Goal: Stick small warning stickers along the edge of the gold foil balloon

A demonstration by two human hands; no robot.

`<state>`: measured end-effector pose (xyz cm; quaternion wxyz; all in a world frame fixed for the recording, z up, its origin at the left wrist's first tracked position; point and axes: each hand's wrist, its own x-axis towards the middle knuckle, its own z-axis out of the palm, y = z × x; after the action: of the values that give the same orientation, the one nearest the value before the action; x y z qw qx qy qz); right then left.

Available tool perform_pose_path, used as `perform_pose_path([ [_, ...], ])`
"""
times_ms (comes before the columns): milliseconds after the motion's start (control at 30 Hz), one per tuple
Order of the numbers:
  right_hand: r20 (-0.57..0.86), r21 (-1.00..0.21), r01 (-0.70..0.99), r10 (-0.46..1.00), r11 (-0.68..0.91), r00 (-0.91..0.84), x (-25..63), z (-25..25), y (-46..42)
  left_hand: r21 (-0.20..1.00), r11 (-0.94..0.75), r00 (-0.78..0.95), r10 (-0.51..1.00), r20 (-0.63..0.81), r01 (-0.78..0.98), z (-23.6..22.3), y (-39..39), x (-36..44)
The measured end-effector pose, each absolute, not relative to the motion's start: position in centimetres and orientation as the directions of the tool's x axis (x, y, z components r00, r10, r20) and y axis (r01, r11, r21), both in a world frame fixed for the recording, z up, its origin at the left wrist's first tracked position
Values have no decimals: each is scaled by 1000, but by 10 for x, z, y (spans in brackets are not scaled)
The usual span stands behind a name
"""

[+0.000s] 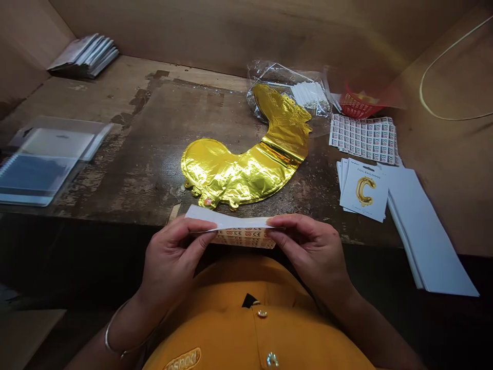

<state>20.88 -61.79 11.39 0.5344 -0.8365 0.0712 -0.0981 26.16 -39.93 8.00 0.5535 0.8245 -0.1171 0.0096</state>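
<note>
Between both hands, just off the table's front edge, a sticker sheet point(246, 235) printed with rows of small CE marks is bent over, its white back showing on top. My left hand point(171, 257) pinches its left part between thumb and fingers. At the right end, my right hand point(311, 252) pinches the same sheet. A flat gold foil balloon point(242, 174), curved like a letter C, lies on the table right beyond the hands. One small red-and-white sticker point(208, 202) shows near its lower left edge.
Clear plastic sleeves point(46, 159) lie at the left, a packet stack point(84, 55) behind them. At back right are a clear bag point(288, 87) with white sticks, a red basket point(360, 103) and sticker sheets point(364, 139). Balloon cards point(364, 190) and white card strips point(427, 231) overhang the right front.
</note>
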Motion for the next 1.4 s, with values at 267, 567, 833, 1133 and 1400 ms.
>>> perform_pose_path([
  [267, 132, -871, 60, -116, -487, 984, 213, 121, -625, 817, -380, 882, -367, 296, -433, 80, -388, 272],
  [567, -288, -956, -289, -29, -46, 957, 219, 108, -624, 969, -170, 937, -268, -222, 181, 79, -392, 275],
  [833, -206, -965, -209, -41, -157, 978, 219, 103, -627, 919, -41, 889, -237, -391, 393, 67, -388, 274],
  [1133, -91, -947, -134, -157, -291, 983, 216, 94, -617, 864, 113, 843, -312, -438, 491, 50, -389, 273],
  [1400, -75, -920, -107, -98, -378, 992, 220, 82, -614, 878, 12, 843, -288, -455, 478, 45, -381, 285],
])
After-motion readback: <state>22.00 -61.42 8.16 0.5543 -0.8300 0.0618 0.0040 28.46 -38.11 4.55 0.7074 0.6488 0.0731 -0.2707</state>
